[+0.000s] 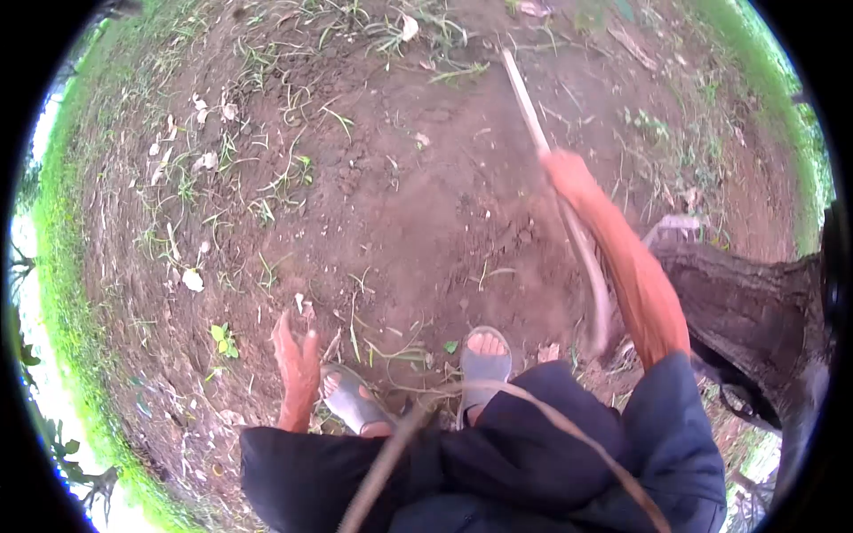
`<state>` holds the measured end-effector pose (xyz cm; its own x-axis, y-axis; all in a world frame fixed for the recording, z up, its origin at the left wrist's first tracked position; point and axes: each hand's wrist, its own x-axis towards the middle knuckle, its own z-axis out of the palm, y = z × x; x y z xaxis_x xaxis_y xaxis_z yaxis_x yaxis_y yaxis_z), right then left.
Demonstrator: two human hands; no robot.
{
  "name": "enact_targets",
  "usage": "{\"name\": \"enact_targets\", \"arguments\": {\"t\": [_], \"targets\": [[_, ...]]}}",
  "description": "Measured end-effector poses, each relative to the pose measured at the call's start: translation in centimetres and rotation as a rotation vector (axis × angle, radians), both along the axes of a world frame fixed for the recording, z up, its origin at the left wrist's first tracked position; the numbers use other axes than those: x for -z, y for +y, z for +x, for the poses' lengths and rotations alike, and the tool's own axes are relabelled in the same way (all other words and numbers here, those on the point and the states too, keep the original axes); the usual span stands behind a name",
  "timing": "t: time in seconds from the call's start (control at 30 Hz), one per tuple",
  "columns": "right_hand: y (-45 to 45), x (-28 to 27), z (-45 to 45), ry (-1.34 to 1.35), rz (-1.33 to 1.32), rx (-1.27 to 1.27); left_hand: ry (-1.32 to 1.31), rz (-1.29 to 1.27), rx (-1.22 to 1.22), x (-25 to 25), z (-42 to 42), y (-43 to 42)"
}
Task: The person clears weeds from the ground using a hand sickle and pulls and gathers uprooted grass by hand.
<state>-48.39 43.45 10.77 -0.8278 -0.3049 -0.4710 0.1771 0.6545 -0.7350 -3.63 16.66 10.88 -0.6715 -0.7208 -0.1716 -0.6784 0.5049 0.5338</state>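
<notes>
My right hand (569, 178) is wrapped round a long, slightly curved wooden stick (586, 262), perhaps a tool handle. One end reaches the soil and weeds at the top of the view; the other, blurred, comes back beside my right leg. No tool head can be made out at the far end. My left hand (298, 360) hangs low beside my left foot, its fingers apart and nothing in them. Bare brown soil (400, 213) lies in front of my feet, with loose weeds (284, 169) and dry leaves scattered over it.
A thick tree trunk (755, 302) stands close on my right. My sandals (486, 360) rest on the soil. A blurred tan cord (569, 426) loops across my dark clothes. Green grass (67, 293) borders the ground on the left, and a small leafy seedling (224, 341) grows near my left hand.
</notes>
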Motion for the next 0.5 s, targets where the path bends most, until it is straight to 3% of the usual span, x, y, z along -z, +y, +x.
{"name": "enact_targets", "arguments": {"t": [0.07, 0.17, 0.27, 0.3, 0.37, 0.4, 0.43, 0.5], "targets": [[4.4, -0.7, 2.8, 0.083, 0.095, -0.094, 0.017, -0.07, 0.042, 0.7, 1.5, -0.3], [7.8, -5.4, 9.1, -0.293, 0.037, 0.068, -0.021, -0.038, -0.042, 0.7, 1.9, 0.6], [7.5, -4.0, 7.9, -0.181, 0.048, -0.004, 0.004, 0.007, 0.062, 0.1, -0.2, 1.9], [5.4, -4.6, 6.4, -0.197, 0.061, -0.018, -0.003, 0.005, 0.104, -0.1, -1.1, 2.2], [2.2, 0.9, 1.3, 0.098, 0.007, -0.207, -0.035, 0.038, 0.151, -1.1, -1.9, 2.1], [-0.7, 2.3, -0.7, 0.128, -0.049, -0.14, -0.069, 0.076, 0.201, -1.8, -2.3, 2.1], [-4.2, 1.0, -2.0, -0.022, -0.134, -0.071, -0.107, 0.167, 0.197, -3.3, -3.0, 2.2], [-9.2, 3.1, -5.7, -0.053, -0.162, -0.112, -0.086, 0.25, 0.25, -7.2, -4.0, 3.2]]}}
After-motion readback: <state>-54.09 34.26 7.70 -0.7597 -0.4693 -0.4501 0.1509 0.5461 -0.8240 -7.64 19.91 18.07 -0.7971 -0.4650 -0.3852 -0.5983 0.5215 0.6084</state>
